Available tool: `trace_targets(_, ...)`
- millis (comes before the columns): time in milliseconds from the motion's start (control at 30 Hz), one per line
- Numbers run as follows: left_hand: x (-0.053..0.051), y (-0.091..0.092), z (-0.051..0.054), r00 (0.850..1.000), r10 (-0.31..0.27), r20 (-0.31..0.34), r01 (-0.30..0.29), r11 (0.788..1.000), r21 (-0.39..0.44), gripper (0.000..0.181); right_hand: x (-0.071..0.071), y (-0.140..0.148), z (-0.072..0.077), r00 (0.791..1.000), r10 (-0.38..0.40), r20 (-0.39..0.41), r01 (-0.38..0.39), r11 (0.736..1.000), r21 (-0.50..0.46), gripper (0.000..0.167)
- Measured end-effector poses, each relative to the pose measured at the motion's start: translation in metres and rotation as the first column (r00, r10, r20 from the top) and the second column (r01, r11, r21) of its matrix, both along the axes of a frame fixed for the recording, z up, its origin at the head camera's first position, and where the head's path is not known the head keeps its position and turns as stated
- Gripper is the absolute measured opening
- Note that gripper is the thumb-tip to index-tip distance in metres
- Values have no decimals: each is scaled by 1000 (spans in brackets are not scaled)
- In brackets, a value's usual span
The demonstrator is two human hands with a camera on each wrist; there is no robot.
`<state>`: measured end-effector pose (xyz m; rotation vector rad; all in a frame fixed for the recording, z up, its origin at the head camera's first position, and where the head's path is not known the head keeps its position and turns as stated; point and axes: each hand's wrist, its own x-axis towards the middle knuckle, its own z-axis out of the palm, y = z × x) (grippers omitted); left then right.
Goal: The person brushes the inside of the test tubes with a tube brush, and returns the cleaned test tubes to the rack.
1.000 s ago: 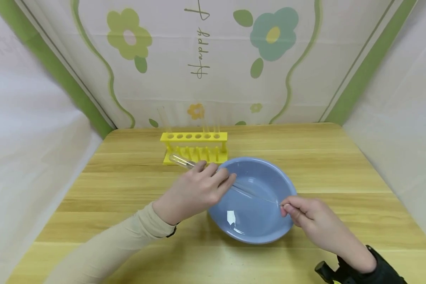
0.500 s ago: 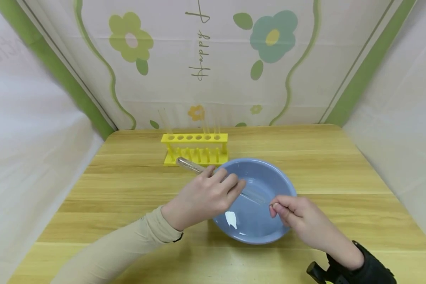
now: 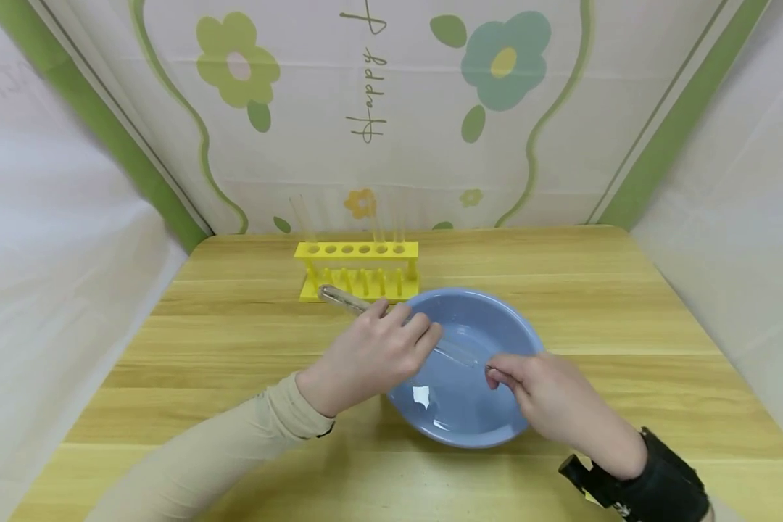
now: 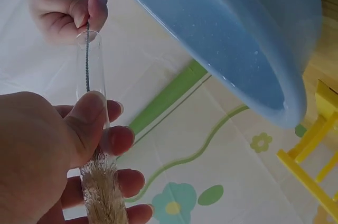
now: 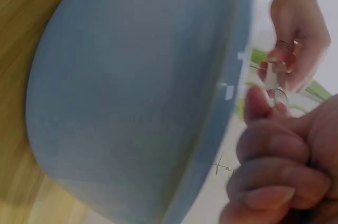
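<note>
The basin rim (image 3: pixel 465 441) lies near the rack (image 3: pixel 356 255); above, my left hand (image 3: pixel 373 355) grips the tube (image 4: pixel 98 68), my right hand (image 3: pixel 553 388) pinches the brush (image 4: pixel 103 192).

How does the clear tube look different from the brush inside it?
The tube is smooth and see-through; the brush is pale brown and bristly, with a dark, twisted wire stem. The left hand grips the tube, while the right hand pinches the brush's stem. Both are long, slender and slanted along the same line.
</note>
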<state>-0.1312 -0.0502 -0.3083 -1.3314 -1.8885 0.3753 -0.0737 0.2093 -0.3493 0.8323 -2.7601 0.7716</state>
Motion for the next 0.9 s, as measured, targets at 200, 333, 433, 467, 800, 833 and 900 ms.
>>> trace_targets(200, -5, -3, 7, 997, 36, 74, -37, 999, 17, 18, -4, -4, -7, 932, -61, -358, 77, 997, 31, 21)
trace_targets(333, -7, -6, 10, 988, 50, 149, -54, 998, 24, 16, -6, -5, -10, 859, -63, -508, 99, 994, 44, 16)
trace_targets(433, -7, -9, 11, 980, 57, 192, -63, 998, 26, 16, -7, -5, -9, 809, -45, -586, 114, 990, 81, 28)
trace_targets(467, -8, -10, 12, 978, 59, 198, -65, 998, 25, 16, -7, -5, -9, 794, -39, -607, 120, 988, 93, 31)
trace_targets(800, -8, -13, 15, 965, 67, 254, -71, 997, 7, 16, -4, -5, 3, 653, 2, -757, 104, 990, 92, 31)
trace_targets(833, -8, -13, 15, 963, 69, 260, -72, 997, 3, 16, -3, -4, 3, 647, 6, -763, 104, 990, 96, 30)
trace_targets(900, -8, -14, 15, 960, 71, 270, -73, 997, -1, 16, -3, -1, 2, 640, 14, -768, 104, 989, 105, 29)
